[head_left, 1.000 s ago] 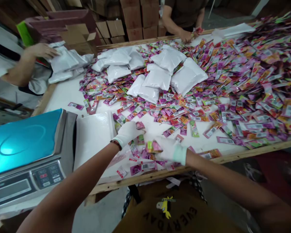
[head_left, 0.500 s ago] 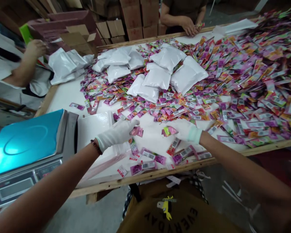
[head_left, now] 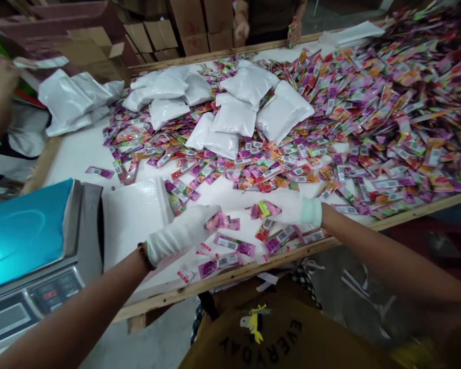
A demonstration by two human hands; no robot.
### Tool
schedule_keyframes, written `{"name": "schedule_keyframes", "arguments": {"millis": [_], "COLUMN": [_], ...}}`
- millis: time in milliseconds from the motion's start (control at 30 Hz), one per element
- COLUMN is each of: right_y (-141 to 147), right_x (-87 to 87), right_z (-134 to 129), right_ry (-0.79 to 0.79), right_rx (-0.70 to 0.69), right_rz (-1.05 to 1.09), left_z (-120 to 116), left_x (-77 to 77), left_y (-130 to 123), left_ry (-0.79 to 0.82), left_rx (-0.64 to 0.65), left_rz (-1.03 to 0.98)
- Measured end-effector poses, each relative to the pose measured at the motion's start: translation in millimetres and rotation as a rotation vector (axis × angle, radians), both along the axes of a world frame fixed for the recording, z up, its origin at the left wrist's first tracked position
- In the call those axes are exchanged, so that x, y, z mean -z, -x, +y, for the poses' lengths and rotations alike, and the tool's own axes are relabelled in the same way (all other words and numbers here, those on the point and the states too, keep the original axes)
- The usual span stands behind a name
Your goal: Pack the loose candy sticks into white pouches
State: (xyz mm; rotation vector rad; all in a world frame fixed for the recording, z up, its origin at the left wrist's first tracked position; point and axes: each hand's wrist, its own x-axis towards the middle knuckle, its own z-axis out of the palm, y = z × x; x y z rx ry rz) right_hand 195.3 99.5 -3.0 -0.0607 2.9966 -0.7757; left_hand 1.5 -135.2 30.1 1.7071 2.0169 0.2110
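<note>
Fingers (head_left: 212,210) of both hands (head_left: 186,228) clutch sachets (head_left: 231,223) over a white table (head_left: 75,151), cartons (head_left: 190,20) stacked beyond.

Cardboard boxes (head_left: 188,23) stacked behind a white table (head_left: 72,155) edged with wood, grey floor (head_left: 149,338) seen below, everything dimly lit.

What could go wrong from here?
- Slip: pink sachets jut past the fingertips of the left hand, so one might drop.
- Edge: a purple sachet lies close to the front edge of the table; a forearm could brush it off.
- Bump: the left forearm appears close to the keypad of the scale and might knock it.
</note>
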Motion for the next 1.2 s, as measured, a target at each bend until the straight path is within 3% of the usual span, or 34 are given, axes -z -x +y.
{"name": "schedule_keyframes", "arguments": {"millis": [100, 233, 367, 500, 600, 700, 800, 867, 967, 1033, 1100, 1200], "right_y": [-8.9, -16.2, -24.2, -16.3, -1.1, 3.4, -12.2, -28.1, -44.4, -45.9, -41.5, -29.9], "right_x": [6.7, 24.3, 31.1, 29.9, 39.3, 58.2, 68.5, 61.8, 34.8, 15.2, 1.4, -3.7], "right_z": [-4.3, -16.3, -9.2, 21.9, 33.2, 15.9, -11.6, -19.3, -11.7, -5.4, -6.2, -16.3], "right_ry": [-0.136, -0.272, -0.195, -0.107, -0.177, -0.203, -0.11, 0.034, 0.327, 0.483, 0.539, 0.491], "right_rx": [-0.124, -0.144, -0.056, 0.29, 0.409, 0.291, 0.119, 0.172, 0.487, 0.622, 0.589, 0.512], "right_rz": [-0.107, -0.215, -0.082, 0.091, 0.137, 0.119, 0.206, 0.282, 0.345, 0.343, 0.32, 0.299], "left_z": [6.0, 15.0, 18.1, 18.5, 21.5, 22.8, 19.2, 16.0, 16.9, 24.0, 36.0, 57.2], "left_x": [9.9, 34.2, 38.9, 37.3, 39.5, 38.8, 31.7, 23.9, 11.8, 8.2, 11.0, 24.6], "left_y": [-31.0, -54.2, -53.5, -44.7, -37.8, -27.3, -11.6, -1.6, 3.5, -3.8, -18.9, -46.6], "left_ry": [0.091, 0.276, 0.219, 0.149, 0.133, -0.003, -0.138, -0.179, -0.172, -0.157, -0.128, -0.082], "left_rx": [0.03, 0.143, 0.195, 0.059, -0.086, -0.217, -0.352, -0.433, -0.502, -0.495, -0.447, -0.355], "left_rz": [-0.016, 0.207, 0.278, 0.191, 0.096, 0.037, -0.021, -0.065, -0.125, -0.134, -0.096, 0.007]}}
